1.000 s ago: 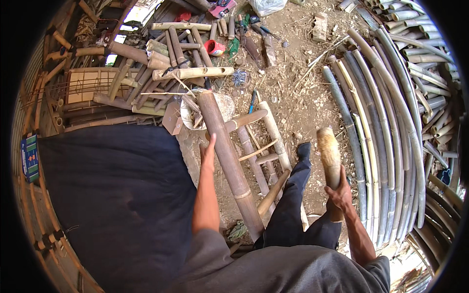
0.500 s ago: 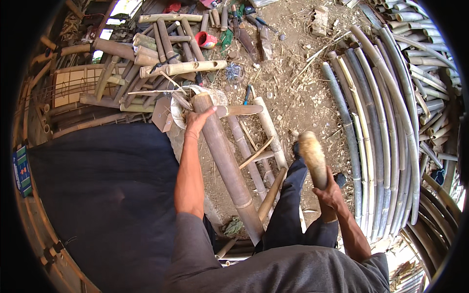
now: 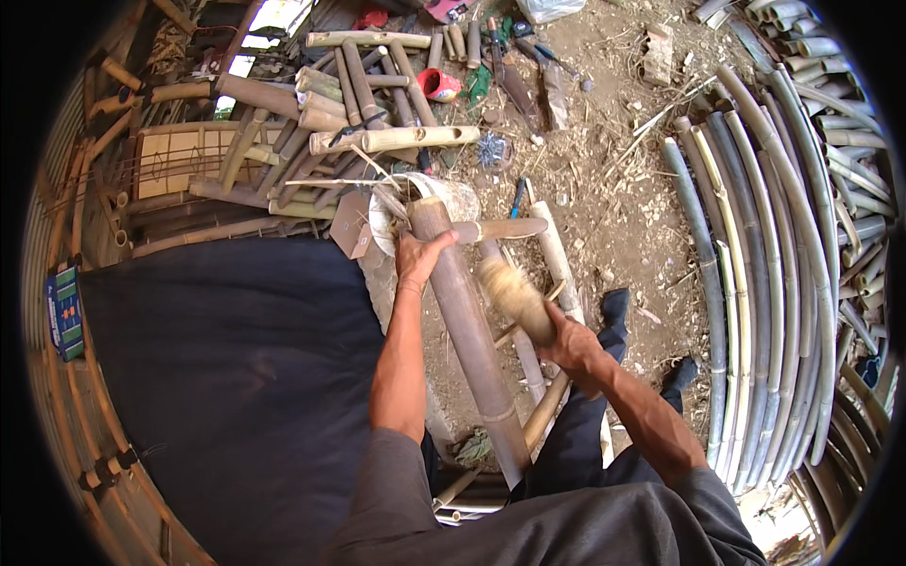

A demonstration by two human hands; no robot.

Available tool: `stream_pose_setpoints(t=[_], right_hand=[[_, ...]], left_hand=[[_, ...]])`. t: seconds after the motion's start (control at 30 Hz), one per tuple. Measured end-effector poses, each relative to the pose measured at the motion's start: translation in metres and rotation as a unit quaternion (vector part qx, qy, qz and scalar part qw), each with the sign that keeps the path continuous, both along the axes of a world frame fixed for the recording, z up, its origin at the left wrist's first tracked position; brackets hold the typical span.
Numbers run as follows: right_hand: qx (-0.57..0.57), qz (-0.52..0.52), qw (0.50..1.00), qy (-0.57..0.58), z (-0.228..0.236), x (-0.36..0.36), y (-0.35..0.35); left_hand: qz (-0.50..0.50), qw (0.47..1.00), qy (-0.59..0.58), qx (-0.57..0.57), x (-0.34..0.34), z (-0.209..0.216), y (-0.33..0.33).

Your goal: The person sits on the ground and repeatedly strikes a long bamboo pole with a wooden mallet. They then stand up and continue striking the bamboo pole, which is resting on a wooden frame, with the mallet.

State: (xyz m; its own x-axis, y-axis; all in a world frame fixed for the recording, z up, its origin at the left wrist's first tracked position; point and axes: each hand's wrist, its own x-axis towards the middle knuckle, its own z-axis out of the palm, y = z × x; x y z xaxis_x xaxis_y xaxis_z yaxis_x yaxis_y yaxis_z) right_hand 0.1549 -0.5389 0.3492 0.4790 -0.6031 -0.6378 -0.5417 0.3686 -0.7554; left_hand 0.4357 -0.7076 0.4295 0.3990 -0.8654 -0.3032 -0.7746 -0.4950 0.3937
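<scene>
Both gripping: L hand (image 3: 422, 257) clasps thick bamboo post (image 3: 469, 330) nr upper end; R hand (image 3: 573, 341) wrapped rnd club (image 3: 516, 294), swung closer to post vs earlier. Post slants, L of bamboo frame (image 3: 510, 229); blue-green printed box (image 3: 66, 314) far L.

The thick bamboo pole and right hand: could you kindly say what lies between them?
In the head view, the short bamboo piece in the right hand lies there, frayed end toward the thick bamboo pole; a bamboo frame shows below.
</scene>
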Motion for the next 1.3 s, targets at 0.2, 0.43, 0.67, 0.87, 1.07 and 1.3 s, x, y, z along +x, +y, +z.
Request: stream_pose_setpoints(t=[0.2,0.43,0.67,0.87,1.07,1.3], right_hand=[[-0.048,0.058,0.990,-0.123,0.002,-0.012,-0.002],[-0.110,0.019,0.984,-0.138,0.004,-0.014,-0.004],[-0.035,0.169,0.980,-0.102,0.014,-0.017,-0.003],[-0.053,0.132,0.988,-0.053,0.023,-0.013,0.002],[-0.058,0.126,0.990,-0.039,0.027,-0.004,0.003],[-0.065,0.119,0.990,-0.035,0.029,-0.010,0.012]], left_hand=[[0.009,0.992,0.111,0.061,-0.005,0.016,0.010],[0.022,0.983,0.180,0.009,0.011,0.001,0.008],[0.003,0.991,0.125,0.052,0.004,0.016,0.002],[-0.013,0.987,0.155,0.040,0.007,0.016,0.003],[0.009,0.984,0.176,0.036,-0.006,0.020,-0.001],[0.034,0.975,0.219,0.002,-0.001,0.016,0.004]])
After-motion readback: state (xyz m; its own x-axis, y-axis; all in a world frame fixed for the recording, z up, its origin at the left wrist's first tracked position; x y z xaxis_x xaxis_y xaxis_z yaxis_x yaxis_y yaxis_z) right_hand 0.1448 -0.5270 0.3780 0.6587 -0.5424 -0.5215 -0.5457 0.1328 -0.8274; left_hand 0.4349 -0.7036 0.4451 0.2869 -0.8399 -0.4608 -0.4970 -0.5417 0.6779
